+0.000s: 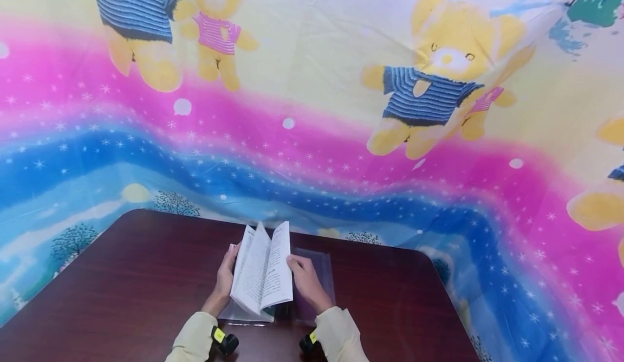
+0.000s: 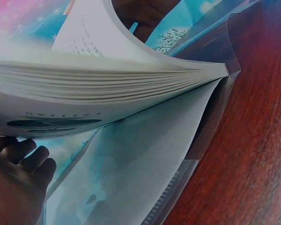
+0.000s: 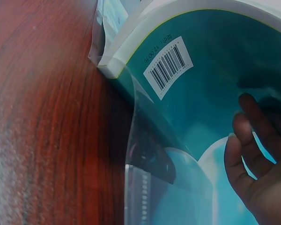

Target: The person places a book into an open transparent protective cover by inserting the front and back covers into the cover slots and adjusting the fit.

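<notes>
A book (image 1: 265,270) with printed pages stands open and tilted above the table, some of its leaves fanned up in the middle. My left hand (image 1: 225,278) holds its left side; in the left wrist view the fingers (image 2: 35,159) curl at the page block's underside. On the other side, my right hand (image 1: 308,280) grips the right-hand pages, thumb in front. The right wrist view shows the teal back cover (image 3: 206,61) with a white barcode label (image 3: 168,68). A clear plastic sleeve (image 3: 154,136) hangs loose off the cover, its flap spread out below the book.
The dark reddish-brown table (image 1: 122,275) lies under both hands, with a rounded far edge. Behind it hangs a cloth (image 1: 302,150) printed with bears and snowflakes. Each sleeve cuff carries a small black wrist device (image 1: 226,343).
</notes>
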Demonstrator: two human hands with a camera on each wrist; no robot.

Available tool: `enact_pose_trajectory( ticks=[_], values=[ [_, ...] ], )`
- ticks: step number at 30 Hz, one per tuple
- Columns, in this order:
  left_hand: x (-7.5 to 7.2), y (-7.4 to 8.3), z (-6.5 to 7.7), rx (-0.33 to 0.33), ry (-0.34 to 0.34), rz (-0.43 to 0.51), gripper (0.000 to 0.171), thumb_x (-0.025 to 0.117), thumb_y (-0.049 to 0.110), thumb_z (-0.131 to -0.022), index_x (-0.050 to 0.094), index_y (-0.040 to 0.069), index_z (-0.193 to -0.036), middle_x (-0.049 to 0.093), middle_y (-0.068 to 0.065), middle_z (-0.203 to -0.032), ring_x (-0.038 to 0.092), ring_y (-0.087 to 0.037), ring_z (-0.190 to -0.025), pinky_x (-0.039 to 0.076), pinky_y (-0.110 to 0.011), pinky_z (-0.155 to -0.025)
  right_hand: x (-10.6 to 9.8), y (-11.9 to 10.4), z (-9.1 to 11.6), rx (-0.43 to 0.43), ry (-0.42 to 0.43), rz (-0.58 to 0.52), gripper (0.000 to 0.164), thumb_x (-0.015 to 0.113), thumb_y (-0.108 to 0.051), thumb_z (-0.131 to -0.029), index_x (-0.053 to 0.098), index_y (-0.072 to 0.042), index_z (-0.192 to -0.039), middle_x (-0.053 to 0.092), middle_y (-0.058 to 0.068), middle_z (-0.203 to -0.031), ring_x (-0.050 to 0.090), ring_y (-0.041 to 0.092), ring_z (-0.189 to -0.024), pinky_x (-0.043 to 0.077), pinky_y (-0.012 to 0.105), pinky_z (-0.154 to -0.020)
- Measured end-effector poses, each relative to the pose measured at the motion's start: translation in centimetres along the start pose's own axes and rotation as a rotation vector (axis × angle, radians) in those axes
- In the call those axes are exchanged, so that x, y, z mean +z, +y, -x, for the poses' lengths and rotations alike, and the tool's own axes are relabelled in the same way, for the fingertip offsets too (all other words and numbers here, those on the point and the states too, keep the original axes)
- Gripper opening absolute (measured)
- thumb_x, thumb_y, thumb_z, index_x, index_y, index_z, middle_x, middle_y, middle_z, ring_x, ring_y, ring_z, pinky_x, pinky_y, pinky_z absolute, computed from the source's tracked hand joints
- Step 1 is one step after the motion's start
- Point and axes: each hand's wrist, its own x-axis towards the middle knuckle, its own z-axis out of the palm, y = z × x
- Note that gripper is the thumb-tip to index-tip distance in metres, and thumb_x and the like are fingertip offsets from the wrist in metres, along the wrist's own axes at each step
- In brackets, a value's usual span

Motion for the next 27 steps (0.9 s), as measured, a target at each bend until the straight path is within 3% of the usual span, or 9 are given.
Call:
enact_pose_trajectory(
  ticks=[3,5,12,22,27],
  values=[
    [0.00,0.05,-0.02,-0.006,0.014,-0.016,0.074,0.007,0.050,-0.109,0.014,-0.004,-0.161,0.011,-0.023,-0.168,0.008,-0.036,-0.155,0.006,-0.047,-0.125,-0.02,0.11,0.00,-0.007,0.004,0.004,0.040,0.038,-0.017,-0.111,0.066,0.004,-0.129,0.072,0.021,-0.115,0.069,0.015,-0.093,0.054,0.032,-0.085],
    [-0.01,0.05,-0.07,-0.003,0.026,-0.008,0.074,0.007,0.049,-0.110,0.016,-0.005,-0.160,0.013,-0.024,-0.168,0.008,-0.037,-0.156,0.003,-0.054,-0.125,0.00,0.16,0.05,-0.006,0.007,0.001,0.041,0.038,-0.021,-0.112,0.066,0.002,-0.131,0.073,0.019,-0.115,0.069,0.013,-0.092,0.054,0.031,-0.084],
    [-0.07,0.04,0.01,-0.013,0.038,0.007,0.076,0.008,0.050,-0.109,0.015,-0.006,-0.160,0.010,-0.024,-0.168,0.001,-0.038,-0.157,-0.001,-0.056,-0.125,0.14,0.26,0.21,-0.010,0.018,-0.021,0.045,0.038,-0.027,-0.112,0.064,0.003,-0.132,0.074,0.021,-0.107,0.071,0.015,-0.082,0.057,0.031,-0.074],
    [-0.15,0.11,0.11,-0.011,0.007,0.050,0.076,0.007,0.050,-0.109,0.013,-0.005,-0.160,0.010,-0.023,-0.169,0.001,-0.037,-0.157,-0.001,-0.055,-0.125,0.32,0.47,0.26,0.003,0.038,-0.038,0.046,0.036,-0.025,-0.112,0.067,0.006,-0.124,0.074,0.021,-0.102,0.071,0.014,-0.079,0.057,0.029,-0.071],
    [-0.24,0.20,0.12,-0.009,0.004,0.071,0.076,0.007,0.050,-0.109,0.013,-0.006,-0.160,0.008,-0.023,-0.169,-0.002,-0.037,-0.157,-0.003,-0.055,-0.125,0.41,0.41,0.17,0.013,0.041,-0.038,0.046,0.036,-0.026,-0.112,0.065,0.005,-0.129,0.074,0.021,-0.104,0.072,0.015,-0.081,0.057,0.029,-0.071]
  ],
)
